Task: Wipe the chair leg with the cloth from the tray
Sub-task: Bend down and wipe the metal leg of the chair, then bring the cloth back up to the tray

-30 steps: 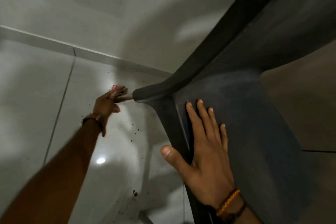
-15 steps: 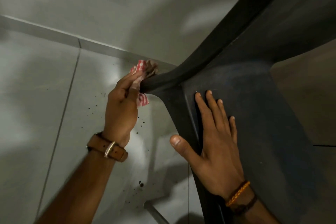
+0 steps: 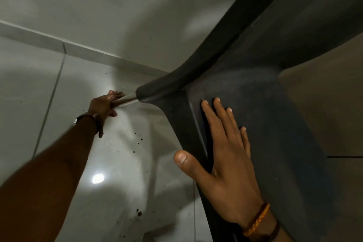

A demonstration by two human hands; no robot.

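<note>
A dark plastic chair (image 3: pixel 265 108) fills the right side, seen from above. A thin metal chair leg (image 3: pixel 128 100) runs down from under its corner toward the floor. My left hand (image 3: pixel 103 107) reaches far down and is closed around that leg, with bits of the red-and-white checked cloth (image 3: pixel 114 114) showing at its edges; most of the cloth is hidden in the grip. My right hand (image 3: pixel 227 167) lies flat on the seat, fingers spread, thumb hooked over the seat edge.
The glossy pale tiled floor (image 3: pixel 49 88) has dark specks (image 3: pixel 137 139) below the leg and a bright lamp reflection (image 3: pixel 97 178). A light wall and skirting (image 3: pixel 82 49) run behind. A brown surface (image 3: pixel 330 104) lies to the right of the chair.
My left hand with the cloth has slid from the top of the leg at the seat corner down toward the floor. The right hand stays pressed on the seat.
</note>
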